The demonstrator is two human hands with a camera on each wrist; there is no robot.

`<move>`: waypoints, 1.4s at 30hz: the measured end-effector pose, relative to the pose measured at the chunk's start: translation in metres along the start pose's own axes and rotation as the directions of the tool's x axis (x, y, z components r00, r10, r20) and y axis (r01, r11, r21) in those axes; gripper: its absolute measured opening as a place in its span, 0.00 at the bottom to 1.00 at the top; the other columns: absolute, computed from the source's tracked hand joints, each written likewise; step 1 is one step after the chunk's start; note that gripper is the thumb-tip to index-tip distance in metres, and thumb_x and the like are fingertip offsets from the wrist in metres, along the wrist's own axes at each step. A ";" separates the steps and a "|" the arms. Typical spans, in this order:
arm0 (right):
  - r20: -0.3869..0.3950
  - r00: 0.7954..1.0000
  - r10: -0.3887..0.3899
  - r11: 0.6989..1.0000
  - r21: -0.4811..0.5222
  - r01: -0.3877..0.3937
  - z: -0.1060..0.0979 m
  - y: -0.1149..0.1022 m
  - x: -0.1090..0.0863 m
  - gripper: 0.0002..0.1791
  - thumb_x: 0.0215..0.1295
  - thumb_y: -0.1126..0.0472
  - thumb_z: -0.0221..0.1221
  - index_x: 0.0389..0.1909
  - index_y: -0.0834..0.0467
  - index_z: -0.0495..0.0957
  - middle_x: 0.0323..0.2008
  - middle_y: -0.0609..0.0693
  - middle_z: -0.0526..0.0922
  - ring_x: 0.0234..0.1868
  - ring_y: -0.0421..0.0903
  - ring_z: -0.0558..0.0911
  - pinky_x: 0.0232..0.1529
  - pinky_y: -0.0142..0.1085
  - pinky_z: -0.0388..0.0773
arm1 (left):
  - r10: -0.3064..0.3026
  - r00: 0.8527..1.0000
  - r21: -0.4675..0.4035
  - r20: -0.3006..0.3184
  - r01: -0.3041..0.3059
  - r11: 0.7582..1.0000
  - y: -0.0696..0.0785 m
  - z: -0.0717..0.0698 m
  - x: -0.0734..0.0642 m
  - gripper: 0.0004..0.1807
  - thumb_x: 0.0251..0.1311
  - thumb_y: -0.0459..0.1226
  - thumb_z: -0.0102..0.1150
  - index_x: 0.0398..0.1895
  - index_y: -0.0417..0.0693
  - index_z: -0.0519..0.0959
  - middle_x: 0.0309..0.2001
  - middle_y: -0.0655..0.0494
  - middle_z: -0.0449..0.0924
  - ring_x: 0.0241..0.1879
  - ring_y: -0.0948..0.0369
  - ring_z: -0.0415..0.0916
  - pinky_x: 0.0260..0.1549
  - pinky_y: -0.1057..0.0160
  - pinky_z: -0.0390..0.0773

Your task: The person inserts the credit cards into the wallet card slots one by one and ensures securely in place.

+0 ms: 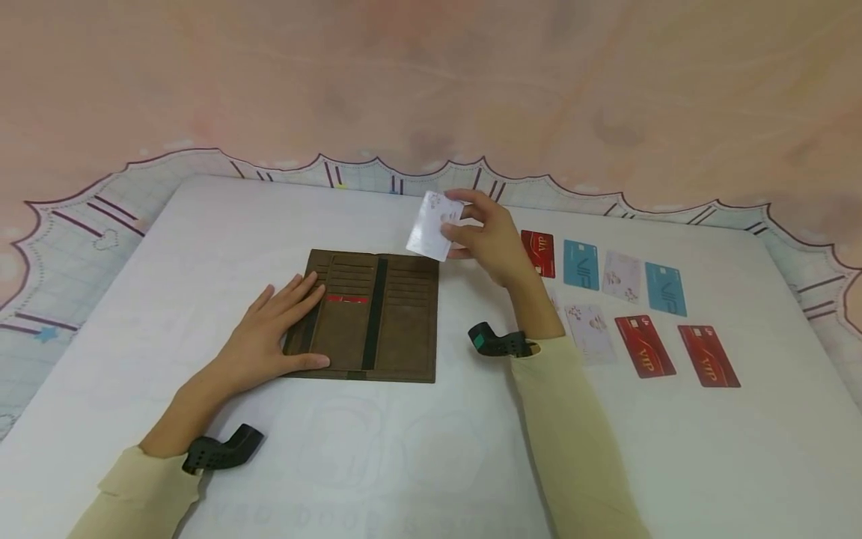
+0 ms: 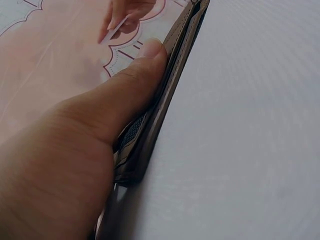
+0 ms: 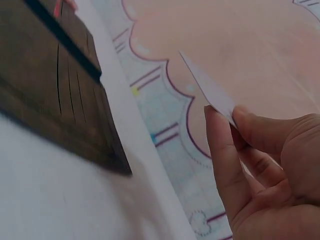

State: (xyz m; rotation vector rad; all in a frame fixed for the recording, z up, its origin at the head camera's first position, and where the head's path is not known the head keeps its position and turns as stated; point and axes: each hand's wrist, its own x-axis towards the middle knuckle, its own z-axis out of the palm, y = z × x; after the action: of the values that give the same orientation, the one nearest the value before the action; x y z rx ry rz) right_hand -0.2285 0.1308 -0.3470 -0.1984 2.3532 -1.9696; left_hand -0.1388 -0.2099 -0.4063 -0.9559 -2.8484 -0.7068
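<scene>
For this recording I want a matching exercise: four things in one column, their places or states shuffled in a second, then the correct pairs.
Column 1
1. Left hand
2. Wallet
3. Right hand
4. Red strip

Column 2
A. Pinching a pale card
B. Showing inside the wallet
C. Resting on the wallet, fingers extended
D. Lying open on the white table

Pairs: 1-C, 2-D, 3-A, 4-B
</scene>
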 end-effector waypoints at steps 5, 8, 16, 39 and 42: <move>0.044 0.998 -0.032 0.998 0.050 0.030 0.020 -0.004 0.002 0.27 0.62 0.65 0.63 0.62 0.49 0.71 0.39 0.59 0.74 0.38 0.52 0.83 0.33 0.42 0.84 | -0.003 1.000 0.000 0.005 0.003 1.000 0.000 0.001 0.001 0.54 0.49 0.58 0.67 0.74 0.43 0.54 0.75 0.47 0.46 0.74 0.51 0.40 0.70 0.48 0.34; 0.076 0.995 -0.061 0.994 0.097 0.054 0.031 -0.007 0.003 0.27 0.62 0.67 0.62 0.62 0.52 0.70 0.36 0.61 0.75 0.37 0.53 0.84 0.33 0.43 0.84 | -0.006 1.000 -0.001 0.005 0.006 1.000 0.000 0.001 0.001 0.54 0.49 0.58 0.67 0.74 0.43 0.54 0.75 0.47 0.46 0.74 0.51 0.40 0.70 0.48 0.34; 0.112 0.992 -0.064 0.991 0.123 0.050 0.062 -0.004 0.004 0.26 0.63 0.71 0.61 0.62 0.54 0.69 0.35 0.60 0.76 0.34 0.51 0.83 0.32 0.46 0.84 | -0.005 1.000 -0.003 -0.001 0.005 1.000 0.001 0.000 0.000 0.55 0.48 0.58 0.68 0.74 0.44 0.54 0.75 0.47 0.46 0.74 0.51 0.40 0.70 0.48 0.34; 0.074 0.995 -0.059 0.995 0.078 0.054 0.100 0.026 0.000 0.26 0.62 0.70 0.61 0.60 0.55 0.67 0.34 0.56 0.77 0.31 0.45 0.82 0.33 0.37 0.83 | -0.006 1.000 -0.013 -0.013 0.005 1.000 0.000 0.001 0.000 0.54 0.48 0.60 0.67 0.74 0.44 0.56 0.75 0.47 0.47 0.73 0.50 0.41 0.69 0.46 0.35; 0.068 0.993 -0.096 0.995 0.035 0.094 0.102 0.031 -0.003 0.25 0.63 0.68 0.62 0.60 0.53 0.68 0.30 0.54 0.77 0.27 0.44 0.80 0.32 0.34 0.81 | -0.011 1.000 -0.019 -0.018 0.011 1.000 0.001 0.003 -0.002 0.54 0.47 0.59 0.67 0.74 0.44 0.56 0.75 0.47 0.47 0.73 0.50 0.41 0.69 0.46 0.35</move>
State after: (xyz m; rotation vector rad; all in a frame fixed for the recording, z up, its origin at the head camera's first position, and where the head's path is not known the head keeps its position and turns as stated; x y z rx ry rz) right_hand -0.2139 0.0372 -0.3952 -0.3779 2.3080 -2.0050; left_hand -0.1366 -0.2093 -0.4088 -0.9324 -2.8388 -0.7407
